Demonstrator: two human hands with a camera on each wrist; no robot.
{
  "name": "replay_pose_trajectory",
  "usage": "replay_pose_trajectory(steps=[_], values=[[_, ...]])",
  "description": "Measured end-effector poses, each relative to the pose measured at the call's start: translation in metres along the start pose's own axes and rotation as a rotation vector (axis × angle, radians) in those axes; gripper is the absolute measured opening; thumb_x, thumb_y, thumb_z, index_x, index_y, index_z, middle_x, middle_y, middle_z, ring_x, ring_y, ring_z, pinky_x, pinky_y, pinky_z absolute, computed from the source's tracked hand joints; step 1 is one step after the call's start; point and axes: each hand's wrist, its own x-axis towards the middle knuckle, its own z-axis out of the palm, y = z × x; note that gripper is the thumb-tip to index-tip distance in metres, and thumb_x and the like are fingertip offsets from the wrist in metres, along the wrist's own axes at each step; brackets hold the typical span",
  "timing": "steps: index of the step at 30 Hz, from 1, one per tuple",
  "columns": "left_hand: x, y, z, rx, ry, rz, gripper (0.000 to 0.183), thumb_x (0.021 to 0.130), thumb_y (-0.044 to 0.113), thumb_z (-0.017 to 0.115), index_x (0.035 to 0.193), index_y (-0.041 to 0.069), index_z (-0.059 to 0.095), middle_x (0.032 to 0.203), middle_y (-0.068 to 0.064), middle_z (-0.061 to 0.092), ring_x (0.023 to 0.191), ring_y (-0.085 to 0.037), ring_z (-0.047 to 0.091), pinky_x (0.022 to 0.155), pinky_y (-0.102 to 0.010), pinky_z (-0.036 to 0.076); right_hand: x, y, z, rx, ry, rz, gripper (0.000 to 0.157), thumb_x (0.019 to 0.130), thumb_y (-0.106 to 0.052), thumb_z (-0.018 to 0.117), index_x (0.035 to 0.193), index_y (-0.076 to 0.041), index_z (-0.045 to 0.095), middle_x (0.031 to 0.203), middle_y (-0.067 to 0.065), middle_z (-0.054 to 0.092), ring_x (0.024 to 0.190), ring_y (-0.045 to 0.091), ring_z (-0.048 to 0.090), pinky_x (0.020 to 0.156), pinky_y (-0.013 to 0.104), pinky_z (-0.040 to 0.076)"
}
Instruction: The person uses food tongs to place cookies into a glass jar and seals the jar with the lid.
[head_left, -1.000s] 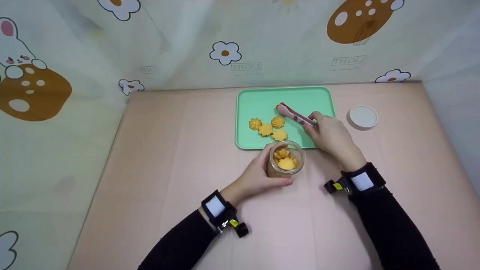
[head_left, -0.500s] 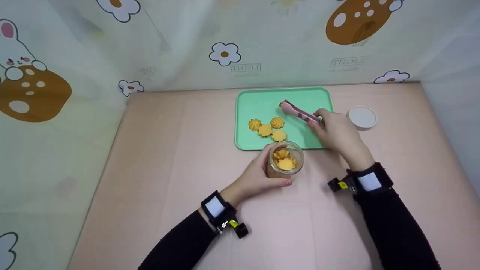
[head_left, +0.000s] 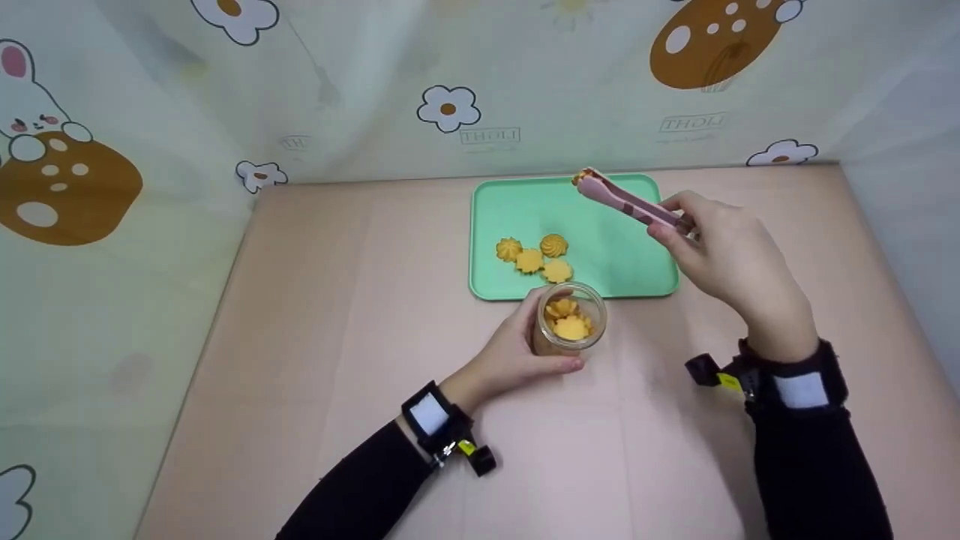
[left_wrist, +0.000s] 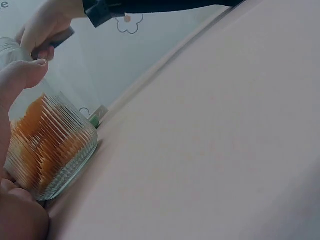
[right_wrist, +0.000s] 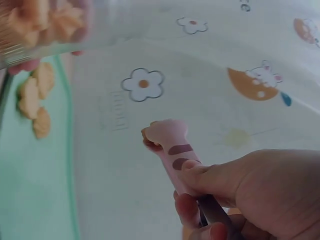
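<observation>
My left hand (head_left: pixel 517 345) grips a ribbed glass jar (left_wrist: pixel 60 165) standing on the table; its mouth is uncovered and several cookies (head_left: pixel 570 327) lie inside. In my right hand (head_left: pixel 739 259) I hold pink tongs (head_left: pixel 626 204) with brown stripes, raised above the right part of the green tray (head_left: pixel 615 262). Between the tongs' tips a cookie (right_wrist: pixel 150 139) is pinched, mostly hidden by the pink end in the right wrist view. Several golden cookies (head_left: pixel 529 261) lie close together on the tray's left front part, just beyond the jar.
A printed curtain (head_left: pixel 360 97) with flowers and rabbits rises behind and beside the pink-beige table (head_left: pixel 315 315). The white round lid seen earlier is hidden behind my right hand.
My right hand has lifted the tongs and cookie up and to the right, away from the tray. It now covers the white lid. The left hand and jar have stayed in place.
</observation>
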Motion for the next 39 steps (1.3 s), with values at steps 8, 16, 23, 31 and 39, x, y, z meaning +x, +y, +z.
replay_pose_trajectory(steps=[8,16,23,31,39], values=[[0.000,0.001,0.000,0.009,0.000,-0.003,0.098,0.082,0.024,0.099,0.162,0.032,0.044,0.155,0.006,0.056,0.144,-0.016,0.053,0.127,-0.044,0.038,-0.020,-0.010,-0.025,-0.050,-0.005,-0.030,0.024,0.108,-0.026,0.072,0.124,-0.008,0.072,0.093,0.010,0.075,0.072,0.025,0.055,0.061,0.038,0.038],[0.000,0.000,0.000,0.002,0.007,-0.007,0.095,0.082,0.023,0.098,0.161,0.032,0.046,0.154,0.006,0.057,0.143,-0.016,0.054,0.127,-0.043,0.037,-0.035,-0.015,-0.039,-0.067,-0.052,-0.205,0.018,0.102,-0.018,0.080,0.118,-0.012,0.075,0.088,-0.004,0.069,0.069,0.012,0.050,0.057,0.029,0.038],[-0.001,0.001,0.000,0.006,0.015,-0.033,0.096,0.081,0.022,0.099,0.160,0.030,0.045,0.152,0.006,0.059,0.141,-0.016,0.055,0.127,-0.042,0.037,-0.043,-0.016,-0.042,0.010,-0.179,-0.378,0.021,0.097,-0.014,0.085,0.114,-0.018,0.074,0.083,-0.018,0.059,0.069,-0.001,0.048,0.057,0.023,0.042],[-0.001,0.001,0.001,0.011,0.013,-0.044,0.098,0.080,0.023,0.099,0.161,0.034,0.044,0.153,0.011,0.058,0.142,-0.014,0.055,0.127,-0.043,0.037,-0.052,-0.023,-0.046,-0.018,-0.192,-0.368,0.019,0.096,-0.016,0.086,0.111,-0.018,0.074,0.079,-0.020,0.056,0.065,-0.002,0.045,0.053,0.023,0.041],[-0.001,0.001,0.000,-0.001,0.000,-0.032,0.098,0.081,0.022,0.099,0.161,0.033,0.044,0.152,0.010,0.060,0.139,-0.014,0.057,0.126,-0.042,0.038,-0.057,-0.033,-0.046,-0.044,-0.252,-0.332,0.014,0.099,-0.021,0.084,0.109,-0.021,0.075,0.077,-0.021,0.054,0.063,-0.001,0.044,0.055,0.024,0.040]])
